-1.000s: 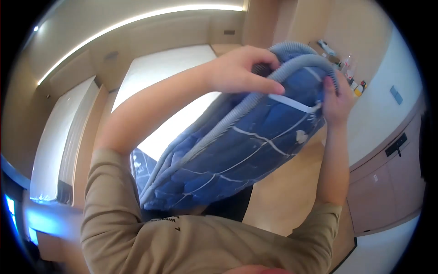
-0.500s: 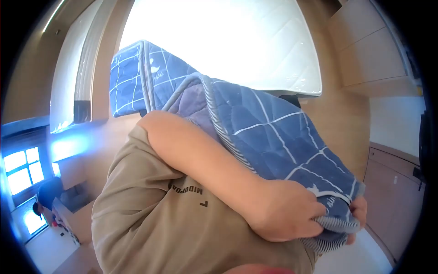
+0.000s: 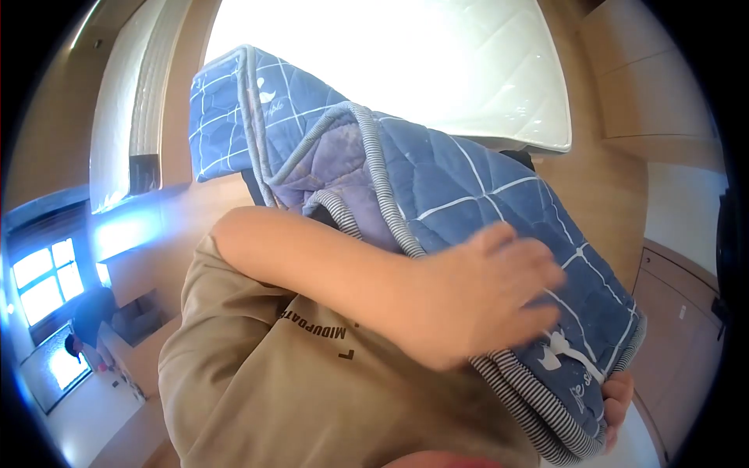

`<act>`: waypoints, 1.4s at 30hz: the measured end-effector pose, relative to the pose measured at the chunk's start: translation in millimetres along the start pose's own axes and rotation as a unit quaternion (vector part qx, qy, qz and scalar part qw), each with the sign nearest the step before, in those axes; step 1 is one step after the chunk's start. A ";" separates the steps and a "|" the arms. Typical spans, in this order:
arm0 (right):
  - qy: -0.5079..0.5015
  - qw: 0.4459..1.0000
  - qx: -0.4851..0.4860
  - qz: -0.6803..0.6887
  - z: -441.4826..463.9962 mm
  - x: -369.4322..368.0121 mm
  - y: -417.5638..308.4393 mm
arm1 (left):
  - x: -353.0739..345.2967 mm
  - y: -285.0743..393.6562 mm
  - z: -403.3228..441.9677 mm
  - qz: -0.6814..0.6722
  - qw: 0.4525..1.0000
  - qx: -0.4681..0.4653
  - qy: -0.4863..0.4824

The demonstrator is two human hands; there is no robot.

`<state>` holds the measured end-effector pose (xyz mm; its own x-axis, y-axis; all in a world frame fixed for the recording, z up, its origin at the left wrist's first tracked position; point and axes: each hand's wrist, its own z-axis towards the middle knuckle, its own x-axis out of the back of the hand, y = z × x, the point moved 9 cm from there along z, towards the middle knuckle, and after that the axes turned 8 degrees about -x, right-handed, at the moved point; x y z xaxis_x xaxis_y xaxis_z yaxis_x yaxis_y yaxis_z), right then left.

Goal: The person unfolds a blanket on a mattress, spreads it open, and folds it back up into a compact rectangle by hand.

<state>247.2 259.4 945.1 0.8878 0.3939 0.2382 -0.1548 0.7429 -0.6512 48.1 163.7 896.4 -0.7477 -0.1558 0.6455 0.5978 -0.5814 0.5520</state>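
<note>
A blue quilted pad (image 3: 468, 187) with white grid lines and striped piping lies folded across my front, its far left part over the mattress corner. My left hand (image 3: 491, 296) is over the pad's near part, blurred, its fingers apart and no fabric between them. At the lower right my right hand (image 3: 616, 405) grips the pad's edge, with only the fingers showing. A purple underside shows in the fold near my left forearm. A white elastic strap (image 3: 577, 359) crosses the pad's corner beside my right hand.
A white mattress (image 3: 390, 62) lies ahead. Another mattress (image 3: 117, 117) is at the left, beside a wooden frame. A window (image 3: 48, 281) and a person (image 3: 74, 345) are at the far left. Cabinets (image 3: 655, 78) stand at the upper right, a door (image 3: 679, 335) at the right.
The pad has been lowered from its raised position and pulled against my front. My left hand has let go of its striped edge and opened. The view has tilted down.
</note>
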 end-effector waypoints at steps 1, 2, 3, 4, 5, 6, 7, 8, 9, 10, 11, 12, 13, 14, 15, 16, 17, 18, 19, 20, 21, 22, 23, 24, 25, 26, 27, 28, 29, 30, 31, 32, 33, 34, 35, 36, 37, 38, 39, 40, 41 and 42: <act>-0.023 0.999 0.041 0.024 0.1 -2.6 -2.6 | -12.3 -15.3 -12.7 -0.037 0.996 0.033 -0.079; -0.066 0.994 0.068 0.056 -1.7 2.5 3.7 | -24.1 -23.3 -20.8 -0.084 0.985 0.059 -0.135; -0.212 0.966 0.069 0.129 12.5 -8.8 9.7 | -35.5 -30.8 -30.6 -0.128 0.970 0.088 -0.190; -0.352 0.916 0.043 0.190 21.4 -18.0 17.6 | -45.4 -36.2 -37.2 -0.177 0.952 0.110 -0.223; -0.449 0.858 -0.041 0.245 18.6 -29.1 40.7 | -55.9 -41.6 -45.8 -0.224 0.931 0.130 -0.258; -0.536 0.781 -0.124 0.296 8.3 -38.7 60.9 | -59.0 -47.3 -49.7 -0.244 0.934 0.131 -0.227; -0.590 0.701 -0.180 0.358 4.8 -54.2 86.0 | -63.5 -52.0 -53.7 -0.261 0.936 0.132 -0.196; -0.633 0.614 -0.242 0.403 0.6 -68.0 111.5 | -66.8 -55.7 -57.2 -0.278 0.937 0.133 -0.164; -0.561 0.710 -0.292 0.309 14.0 -91.6 148.3 | -69.9 -59.9 -62.6 -0.282 0.938 0.139 -0.144; -0.474 0.781 -0.356 0.197 25.8 -107.0 187.6 | -71.2 -63.7 -67.1 -0.286 0.939 0.144 -0.123; -0.386 0.813 -0.423 0.101 33.7 -116.1 222.4 | -71.9 -67.8 -70.7 -0.291 0.940 0.149 -0.101; -0.406 0.842 -0.351 0.055 43.7 -181.2 246.2 | -73.4 -70.0 -74.1 -0.306 0.935 0.157 -0.091; -0.443 0.868 -0.216 -0.065 38.9 -227.3 260.4 | -73.2 -71.2 -77.0 -0.308 0.933 0.165 -0.082; -0.443 0.874 -0.074 -0.185 33.1 -272.1 274.1 | -72.5 -72.0 -78.9 -0.313 0.931 0.172 -0.073; -0.471 0.859 -0.003 -0.200 1.4 -313.6 297.8 | -71.1 -73.3 -80.6 -0.315 0.930 0.179 -0.065; -0.495 0.850 0.023 -0.181 -28.3 -354.3 302.5 | -67.1 -73.0 -85.5 -0.306 0.932 0.187 -0.052; -0.551 0.808 0.059 -0.203 -66.0 -404.3 311.8 | -63.3 -76.2 -89.5 -0.316 0.924 0.209 -0.053; -0.542 0.812 0.149 -0.159 -106.1 -440.6 314.9 | -61.4 -80.3 -97.9 -0.302 0.928 0.212 -0.048; -0.525 0.823 0.181 -0.122 -136.6 -468.0 313.1 | -59.7 -83.2 -104.3 -0.289 0.932 0.215 -0.043; -0.495 0.829 0.243 -0.097 -156.5 -482.5 297.9 | -56.1 -87.7 -108.7 -0.286 0.930 0.229 -0.035; -0.425 0.830 0.327 -0.153 -181.1 -501.5 293.9 | -54.3 -92.3 -112.8 -0.287 0.926 0.242 -0.029; -0.459 0.855 0.220 -0.103 -178.4 -507.9 289.8 | -52.7 -96.3 -115.8 -0.288 0.923 0.255 -0.024; -0.486 0.865 0.109 -0.052 -166.7 -499.4 289.6 | -51.7 -97.3 -106.7 -0.288 0.919 0.268 -0.020; -0.499 0.858 0.100 -0.067 -158.5 -500.1 293.0 | -50.1 -99.4 -107.9 -0.289 0.918 0.271 -0.012; -0.512 0.850 0.089 -0.083 -146.8 -495.9 299.9 | -49.4 -102.0 -107.5 -0.289 0.919 0.267 -0.007; -0.525 0.842 0.079 -0.100 -131.0 -489.1 307.3 | -49.5 -104.6 -107.1 -0.289 0.920 0.263 -0.002; -0.598 0.778 0.010 -0.192 -110.4 -480.2 333.1 | -48.5 -107.1 -105.4 -0.289 0.922 0.257 0.003; -0.527 0.850 -0.005 0.010 -87.6 -427.2 353.7 | -47.6 -108.0 -104.5 -0.290 0.921 0.261 -0.006; -0.532 0.845 -0.044 -0.026 -72.4 -380.6 387.9 | -45.1 -107.0 -103.1 -0.295 0.919 0.262 -0.018; -0.540 0.824 -0.100 -0.142 -52.0 -328.0 423.4 | -42.1 -110.2 -100.5 -0.290 0.920 0.261 -0.027; -0.536 0.789 -0.158 -0.254 -34.5 -268.9 459.3 | -37.3 -114.1 -100.0 -0.294 0.920 0.258 -0.012; -0.526 0.747 -0.217 -0.344 -20.6 -210.2 488.9 | -34.5 -116.6 -101.2 -0.300 0.918 0.258 0.004; -0.511 0.699 -0.274 -0.419 -8.1 -158.2 511.1 | -32.8 -115.7 -104.3 -0.313 0.914 0.259 0.015; -0.491 0.655 -0.319 -0.478 2.1 -111.9 529.9 | -34.1 -113.8 -102.6 -0.322 0.913 0.251 0.008; -0.469 0.624 -0.352 -0.517 15.1 -81.6 540.9 | -35.2 -114.6 -99.7 -0.324 0.914 0.244 0.002; -0.447 0.593 -0.381 -0.551 24.8 -55.5 548.6 | -36.4 -115.4 -97.8 -0.323 0.916 0.239 -0.005; -0.427 0.568 -0.400 -0.579 33.0 -41.1 555.7 | -38.5 -115.3 -96.7 -0.320 0.918 0.232 -0.008; -0.414 0.557 -0.401 -0.598 41.4 -48.9 555.9 | -41.5 -115.3 -95.6 -0.317 0.921 0.226 -0.010; -0.408 0.551 -0.396 -0.611 43.5 -66.9 559.7 | -43.5 -114.2 -95.4 -0.314 0.923 0.220 -0.014; -0.406 0.551 -0.383 -0.621 42.8 -97.4 557.3 | -44.2 -112.5 -96.7 -0.313 0.923 0.222 -0.019; -0.430 0.581 -0.352 -0.595 32.2 -148.2 550.0 | -44.6 -111.3 -97.3 -0.311 0.923 0.225 -0.023; -0.465 0.624 -0.305 -0.549 12.0 -208.8 533.5 | -47.3 -109.7 -99.2 -0.310 0.922 0.231 -0.027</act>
<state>-26.0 580.0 556.6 -0.3662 0.1840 0.9122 0.7707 0.6093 0.1865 -10.8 155.6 753.0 -0.9788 0.1402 0.1492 0.1293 -0.1414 0.9815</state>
